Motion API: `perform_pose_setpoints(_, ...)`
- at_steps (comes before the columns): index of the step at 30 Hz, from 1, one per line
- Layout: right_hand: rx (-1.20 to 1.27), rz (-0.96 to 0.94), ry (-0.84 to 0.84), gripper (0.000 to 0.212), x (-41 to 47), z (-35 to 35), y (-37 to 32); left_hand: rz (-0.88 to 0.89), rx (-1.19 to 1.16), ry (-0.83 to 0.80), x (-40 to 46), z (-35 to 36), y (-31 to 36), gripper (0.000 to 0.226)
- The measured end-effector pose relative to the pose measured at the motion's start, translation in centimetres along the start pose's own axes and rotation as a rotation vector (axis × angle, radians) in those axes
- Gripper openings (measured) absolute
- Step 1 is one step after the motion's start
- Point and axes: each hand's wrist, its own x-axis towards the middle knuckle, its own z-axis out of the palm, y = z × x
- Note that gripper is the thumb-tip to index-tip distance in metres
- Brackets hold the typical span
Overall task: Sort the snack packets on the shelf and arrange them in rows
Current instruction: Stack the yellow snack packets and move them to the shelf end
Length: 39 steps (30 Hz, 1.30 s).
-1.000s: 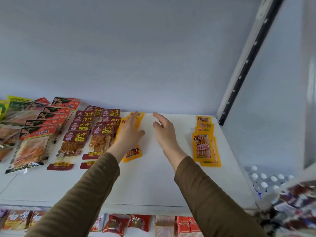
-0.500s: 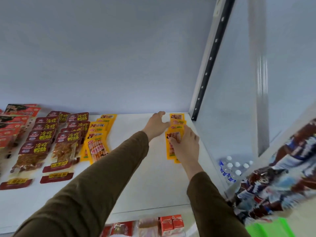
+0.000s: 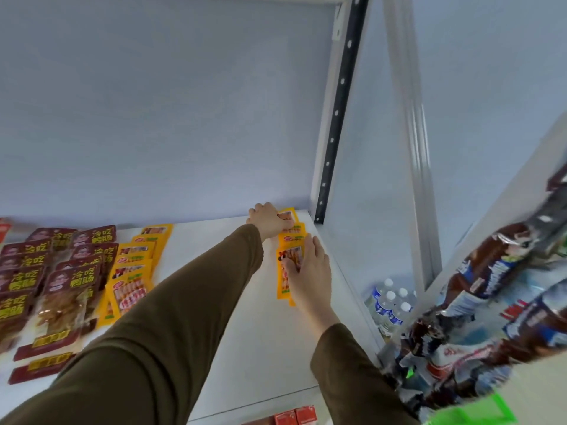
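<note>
A: Start nearest us. What's the right hand (image 3: 308,271) doing, right of centre in the frame?

B: It lies flat on the near yellow packets (image 3: 287,273), fingers straight and close together, the thumb across the front packet. It presses; it does not grip.

A: And the risk there?

B: I'd say sliding. Those packets overlap like tiles on a smooth white shelf (image 3: 264,348), so a push from a flat palm could fan them out or drive the front one askew.

A: Farther back?

B: The left hand (image 3: 268,219) reaches to the rear of that same column, by the back wall (image 3: 153,118), fingers curled round the top of the rearmost packet (image 3: 288,215). If it pulls while the right hand pins the lower ones, the row may buckle or a packet may flip.

A: Anything beside them?

B: The column sits close to the shelf's right edge, near the black slotted upright (image 3: 337,111). A nudge rightward could tip a packet off toward the water bottles (image 3: 389,302) below (they show through the gap at lower right).

A: And the left of the frame?

B: A second yellow row (image 3: 135,268) and the dark red packets (image 3: 61,280) lie well apart from both hands. The left sleeve (image 3: 171,317) passes just beside that yellow row, and dragging back could brush it.
</note>
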Motion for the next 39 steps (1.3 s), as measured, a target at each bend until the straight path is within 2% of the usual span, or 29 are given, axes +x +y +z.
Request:
perform_pose_setpoints(3,0.076,0.014,-0.002,0.070,-0.1,-0.1,0.2,0.055,-0.389,-0.055,-0.5,-0.4,0.1,0.053)
perform_pose_setpoints(5,0.137,0.017,0.011,0.070,-0.1,-0.3,0.2,0.084,-0.646,-0.167,-1.9,-0.7,0.0,0.054)
perform_pose_setpoints(8,0.217,0.031,0.030,0.070,-0.1,-0.4,0.2,0.099,-0.833,-0.288,-3.9,-0.5,-0.8,0.066)
perform_pose_setpoints(12,0.340,0.041,-0.001,0.078,-0.2,-0.6,0.1,0.027,-1.076,-0.325,-6.1,0.0,-2.1,0.081)
perform_pose_setpoints(17,0.463,0.097,-0.053,0.088,-1.2,-0.2,-1.3,-0.028,-1.327,-0.259,-8.6,-1.0,-3.1,0.064)
perform_pose_setpoints(21,0.444,0.062,-0.185,0.083,-2.3,1.1,-5.0,-0.026,-1.314,-0.134,-10.1,-3.6,-4.7,0.047)
perform_pose_setpoints(27,0.705,0.131,-0.523,0.108,-1.9,3.7,-11.3,-0.171,-1.135,0.109,-10.6,-8.6,-9.6,0.042)
perform_pose_setpoints(30,0.684,0.137,-0.609,0.114,-2.2,5.5,-13.3,-0.227,-1.044,0.140,-10.4,-9.7,-12.2,0.042)
perform_pose_setpoints(33,0.512,0.055,-0.605,0.113,-3.2,6.6,-14.2,-0.223,-0.940,0.126,-10.1,-10.0,-13.9,0.038)
perform_pose_setpoints(37,0.099,-0.142,-0.398,0.097,-4.5,7.5,-13.4,-0.221,-0.850,0.112,-9.4,-10.0,-14.9,0.036)
perform_pose_setpoints(39,0.012,-0.165,-0.355,0.093,-4.9,7.7,-12.8,-0.241,-0.794,0.104,-9.2,-9.9,-15.3,0.037)
